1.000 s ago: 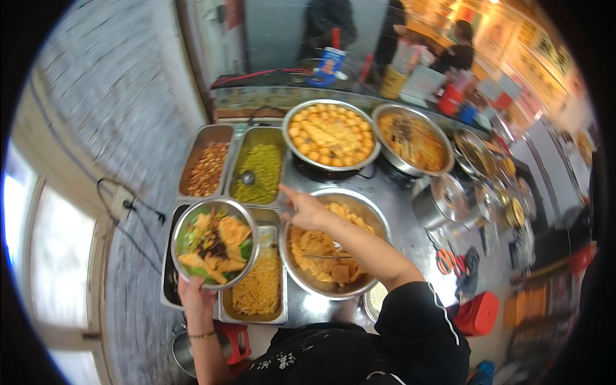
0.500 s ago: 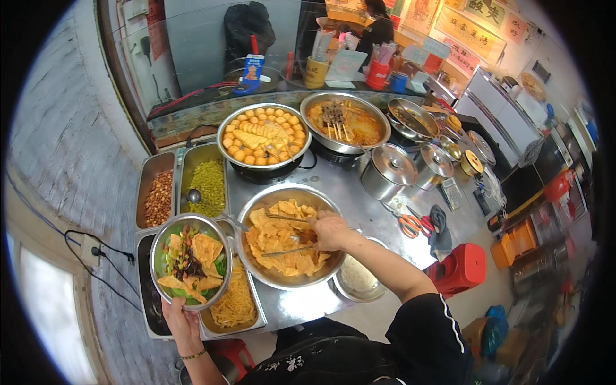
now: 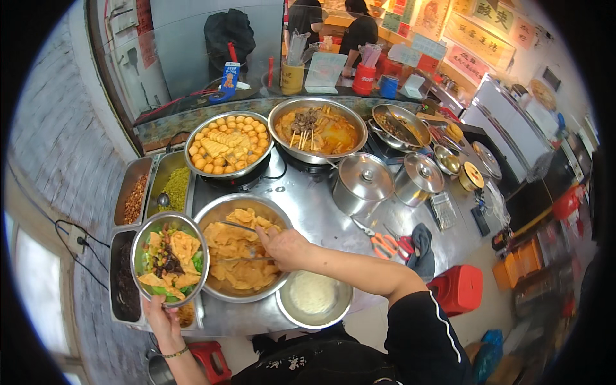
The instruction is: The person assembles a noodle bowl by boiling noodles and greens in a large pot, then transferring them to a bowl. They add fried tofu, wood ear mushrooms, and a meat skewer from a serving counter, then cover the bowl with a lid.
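My left hand (image 3: 165, 324) grips the lower rim of a steel bowl (image 3: 203, 261). That bowl holds green leaves, golden crisp sheets, dark shreds and reddish nuts, and hangs over the tray row at left. My right hand (image 3: 287, 248) is closed around metal tongs (image 3: 239, 226), whose two arms are spread apart. Their tips reach over crisp golden fried sheets (image 3: 234, 276) in a large steel basin (image 3: 280, 212). I cannot make out any sheet clamped between the tips.
Steel trays hold nuts (image 3: 135, 197), green bits (image 3: 176, 186) and dark shreds (image 3: 126, 282). Behind stand a pan of yellow balls (image 3: 224, 160), a pan of broth (image 3: 343, 138) and lidded pots (image 3: 364, 192). A bowl of white grains (image 3: 312, 293) and orange-handled scissors (image 3: 384, 245) lie nearer.
My view has swung to the right, so the counter shifts left in the picture. My left hand keeps the bowl over the trays. The tongs stay spread over the fried sheets.
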The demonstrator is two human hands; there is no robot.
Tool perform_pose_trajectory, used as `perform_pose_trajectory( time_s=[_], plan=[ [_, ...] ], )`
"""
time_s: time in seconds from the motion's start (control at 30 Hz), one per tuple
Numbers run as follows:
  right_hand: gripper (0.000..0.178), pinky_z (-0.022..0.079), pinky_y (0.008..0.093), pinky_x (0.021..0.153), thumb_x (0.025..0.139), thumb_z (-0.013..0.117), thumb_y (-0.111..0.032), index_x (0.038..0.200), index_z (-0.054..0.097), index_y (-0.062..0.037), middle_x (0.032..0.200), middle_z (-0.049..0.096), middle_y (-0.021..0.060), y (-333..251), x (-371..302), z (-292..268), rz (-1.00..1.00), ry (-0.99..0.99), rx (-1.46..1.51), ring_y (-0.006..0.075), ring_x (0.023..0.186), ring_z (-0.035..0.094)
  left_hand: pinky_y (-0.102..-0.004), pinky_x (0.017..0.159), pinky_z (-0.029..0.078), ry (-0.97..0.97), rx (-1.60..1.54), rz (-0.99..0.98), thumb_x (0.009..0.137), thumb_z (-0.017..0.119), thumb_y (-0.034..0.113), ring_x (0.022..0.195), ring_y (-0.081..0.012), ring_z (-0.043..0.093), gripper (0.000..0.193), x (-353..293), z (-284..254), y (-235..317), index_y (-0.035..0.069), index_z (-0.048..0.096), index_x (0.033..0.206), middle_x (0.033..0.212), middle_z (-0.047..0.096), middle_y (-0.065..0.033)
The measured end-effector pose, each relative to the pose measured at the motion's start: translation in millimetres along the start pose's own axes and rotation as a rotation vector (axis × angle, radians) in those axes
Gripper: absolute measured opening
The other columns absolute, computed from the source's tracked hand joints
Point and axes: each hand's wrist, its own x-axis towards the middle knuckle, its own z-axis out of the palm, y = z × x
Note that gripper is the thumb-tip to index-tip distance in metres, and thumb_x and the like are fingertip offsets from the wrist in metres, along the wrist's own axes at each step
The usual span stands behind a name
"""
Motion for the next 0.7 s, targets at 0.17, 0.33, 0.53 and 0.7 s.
perform_pose_trajectory(
  time_s=[0.17, 0.33, 0.53, 0.7],
  plan=[
    [0.083, 0.053, 0.0398, 0.071, 0.074, 0.071, -0.031, 0.136, 0.035, 0.0116, 0.101, 0.061, 0.0241, 80, -72, -65, -0.080, 0.045, 0.383, 0.0345, 0.087, 0.064, -0.0141, 0.032, 0.037, 0.123, -0.018, 0.054, 0.082, 0.055, 0.010, 0.041, -0.0045, 0.050, 0.024, -51, 45, -23, 0.008, 0.055, 0.106, 0.071, 0.060, 0.0000],
    [0.066, 0.052, 0.0391, 0.075, 0.078, 0.069, -0.028, 0.133, 0.046, 0.0004, 0.101, 0.066, 0.0220, 201, -146, -89, 0.121, 0.060, 0.528, 0.0339, 0.090, 0.065, -0.0151, 0.032, 0.038, 0.204, -0.008, -0.013, 0.081, 0.056, 0.010, 0.041, -0.0058, 0.049, 0.021, -96, 115, -38, 0.009, 0.055, 0.102, 0.066, 0.057, 0.0019],
    [0.045, 0.049, 0.0371, 0.067, 0.083, 0.066, -0.019, 0.122, 0.056, 0.0015, 0.081, 0.066, 0.0180, 327, -155, -116, 0.353, 0.259, 0.521, 0.0260, 0.075, 0.066, -0.0179, 0.028, 0.038, 0.105, -0.005, -0.054, 0.082, 0.052, 0.006, 0.037, -0.0092, 0.053, 0.034, -119, 179, -52, 0.005, 0.052, 0.116, 0.069, 0.062, -0.0030],
    [0.036, 0.047, 0.0442, 0.086, 0.082, 0.067, -0.016, 0.113, 0.063, 0.0005, 0.095, 0.066, 0.0249, 410, -121, -106, 0.437, 0.212, 0.197, 0.0391, 0.097, 0.062, -0.0191, 0.027, 0.039, -0.009, -0.048, -0.090, 0.082, 0.048, 0.002, 0.039, -0.0118, 0.055, 0.039, -111, 219, -71, 0.000, 0.049, 0.121, 0.075, 0.065, -0.0084]
  ],
)
